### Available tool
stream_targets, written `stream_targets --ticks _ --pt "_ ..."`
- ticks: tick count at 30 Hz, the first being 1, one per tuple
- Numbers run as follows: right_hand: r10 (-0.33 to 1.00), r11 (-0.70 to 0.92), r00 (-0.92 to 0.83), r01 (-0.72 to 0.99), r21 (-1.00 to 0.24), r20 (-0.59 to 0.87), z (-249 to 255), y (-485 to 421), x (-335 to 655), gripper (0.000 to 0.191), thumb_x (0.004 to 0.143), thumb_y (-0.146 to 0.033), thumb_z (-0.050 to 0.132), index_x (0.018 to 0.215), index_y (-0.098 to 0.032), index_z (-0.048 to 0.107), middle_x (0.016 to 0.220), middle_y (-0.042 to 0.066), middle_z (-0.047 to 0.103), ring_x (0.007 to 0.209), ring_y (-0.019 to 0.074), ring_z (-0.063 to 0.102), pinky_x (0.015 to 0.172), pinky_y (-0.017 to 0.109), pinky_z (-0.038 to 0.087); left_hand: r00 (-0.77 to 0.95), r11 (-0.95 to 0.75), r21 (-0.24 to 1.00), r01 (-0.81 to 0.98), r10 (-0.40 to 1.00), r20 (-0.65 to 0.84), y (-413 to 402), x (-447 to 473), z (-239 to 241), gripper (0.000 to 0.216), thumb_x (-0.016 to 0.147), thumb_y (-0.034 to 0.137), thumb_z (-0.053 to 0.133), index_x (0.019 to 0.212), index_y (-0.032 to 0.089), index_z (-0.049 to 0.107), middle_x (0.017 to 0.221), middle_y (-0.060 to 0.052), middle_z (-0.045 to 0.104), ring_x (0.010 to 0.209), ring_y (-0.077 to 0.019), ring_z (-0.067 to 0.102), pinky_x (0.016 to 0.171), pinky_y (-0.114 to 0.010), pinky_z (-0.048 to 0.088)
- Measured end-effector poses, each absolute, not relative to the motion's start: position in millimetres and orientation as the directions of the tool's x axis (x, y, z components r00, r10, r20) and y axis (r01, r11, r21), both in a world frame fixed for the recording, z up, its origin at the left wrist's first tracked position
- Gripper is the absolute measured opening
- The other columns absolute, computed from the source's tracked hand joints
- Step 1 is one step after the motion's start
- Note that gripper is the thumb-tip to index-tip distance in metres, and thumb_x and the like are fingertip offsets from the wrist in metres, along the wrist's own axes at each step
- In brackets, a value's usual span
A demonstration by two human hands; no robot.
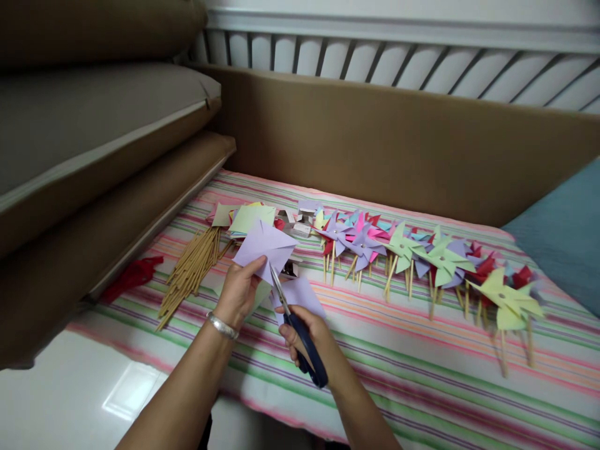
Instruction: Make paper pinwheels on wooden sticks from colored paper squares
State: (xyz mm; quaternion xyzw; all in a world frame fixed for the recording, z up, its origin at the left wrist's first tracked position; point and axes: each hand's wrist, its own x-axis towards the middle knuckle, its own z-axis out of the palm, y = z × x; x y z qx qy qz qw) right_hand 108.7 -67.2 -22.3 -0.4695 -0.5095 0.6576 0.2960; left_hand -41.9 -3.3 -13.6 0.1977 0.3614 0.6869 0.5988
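My left hand (241, 289), with a silver bangle at the wrist, pinches a lilac paper square (265, 242) with creases across it. In my right hand (304, 331) is a pair of scissors (302, 347) with dark blue handles. Their blades point up to the paper's lower corner, close to my left thumb. Whether the blades are cutting into the sheet I cannot tell. Another lilac sheet (302, 297) lies on the striped cloth just behind my right hand. A pale green sheet is partly hidden behind my left hand.
Wooden sticks (190, 272) lie in a bundle at the left, beside red crumpled material (131, 278). Behind them is a stack of coloured paper (253, 219). Finished pinwheels (443, 257) spread along the right of the striped cloth (398, 350). Stacked cushions (107, 131) rise at left.
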Motion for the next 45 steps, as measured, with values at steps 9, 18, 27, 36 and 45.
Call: stream_targets --ticks 9,18,27,36,45 --pt "0.885 -0.305 -0.341 0.084 -0.948 -0.315 -27 -65 109 0.052 0.07 -0.05 0.065 0.107 -0.015 0.053 0.049 -0.009 0.046 0.034 0.0053 0.042 0.033 0.018 0.037 -0.171 0.018 0.735 -0.678 0.968 -0.182 -6 -37 -11 0.038 0.06 0.016 0.075 0.096 0.011 0.066 0.095 -0.009 0.07 0.082 -0.0188 0.065 0.075 -0.03 0.05" --pt "0.89 -0.302 -0.332 0.089 -0.949 -0.314 -27 -64 107 0.049 0.071 -0.045 0.066 0.108 -0.015 0.054 0.045 -0.01 0.044 0.033 0.0057 0.041 0.033 0.017 0.037 -0.211 -0.03 0.796 -0.605 0.97 -0.123 -7 -35 -4 0.037 0.058 0.015 0.074 0.095 0.014 0.067 0.091 -0.006 0.071 0.082 -0.0181 0.064 0.075 -0.029 0.048" --pt "0.887 -0.301 -0.32 0.143 -0.943 -0.332 -24 -62 115 0.052 0.066 -0.043 0.069 0.108 -0.016 0.056 0.047 -0.009 0.045 0.034 0.0064 0.042 0.034 0.018 0.035 -0.274 -0.066 0.859 -0.508 0.957 -0.089 -5 -42 -7 0.023 0.06 0.016 0.073 0.082 0.013 0.069 0.084 -0.005 0.072 0.08 -0.0179 0.064 0.076 -0.03 0.047" --pt "0.954 -0.211 -0.214 0.015 -0.977 -0.209 -21 -65 117 0.05 0.069 -0.047 0.066 0.107 -0.017 0.057 0.051 -0.007 0.048 0.034 0.0068 0.043 0.033 0.018 0.035 -0.192 -0.018 0.788 -0.615 0.973 -0.127 -5 -50 -4 0.029 0.058 0.016 0.075 0.087 0.014 0.068 0.093 -0.007 0.071 0.082 -0.019 0.064 0.075 -0.031 0.049" --pt "0.993 -0.109 -0.067 -0.159 -0.981 -0.099 -15 -54 134 0.048 0.075 -0.044 0.063 0.112 -0.016 0.052 0.057 -0.006 0.05 0.039 0.007 0.045 0.036 0.019 0.036 -0.037 0.162 0.872 -0.462 0.979 -0.201 -8 -85 5 0.042 0.058 0.015 0.076 0.099 0.014 0.067 0.1 -0.01 0.07 0.085 -0.019 0.064 0.075 -0.027 0.049"
